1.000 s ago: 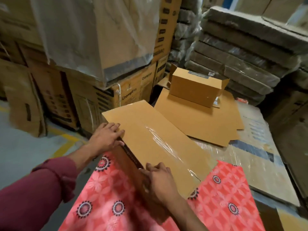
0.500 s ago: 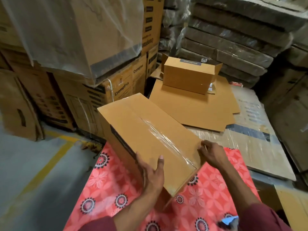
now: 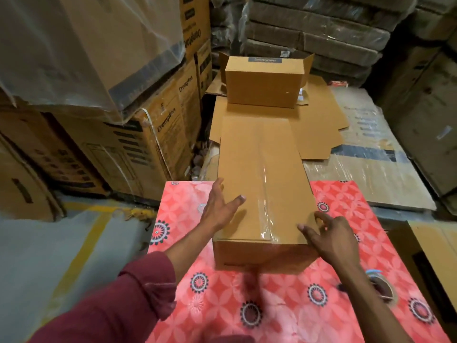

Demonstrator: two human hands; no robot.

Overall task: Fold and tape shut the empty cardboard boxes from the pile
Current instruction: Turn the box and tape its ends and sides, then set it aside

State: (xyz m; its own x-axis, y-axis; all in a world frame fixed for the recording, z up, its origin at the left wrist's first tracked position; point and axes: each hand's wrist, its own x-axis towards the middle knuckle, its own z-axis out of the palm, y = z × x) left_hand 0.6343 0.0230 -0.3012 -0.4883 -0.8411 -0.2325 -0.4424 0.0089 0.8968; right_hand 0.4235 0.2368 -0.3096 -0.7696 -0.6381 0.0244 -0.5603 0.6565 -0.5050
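- 1 taped box (image 3: 262, 184) lies on the red patterned worktop (image 3: 309, 305), clear tape along its top seam.
- 2 hands: left hand (image 3: 220, 209) flat against its left side, right hand (image 3: 331, 236) spread at its right corner, gripping nothing.
- 1 folded box (image 3: 264, 81) sits beyond on flat cardboard sheets (image 3: 319, 125).
- Stacked cartons (image 3: 138, 134) surround.

One head-worn wide-angle view looks forward and steeply down, close over the red patterned cloth (image 3: 284, 305) at lower centre

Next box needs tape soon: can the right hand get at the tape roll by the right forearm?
Probably yes. The right hand rests open on the taped box; the tape roll lies uncovered on the red cloth beside that forearm.
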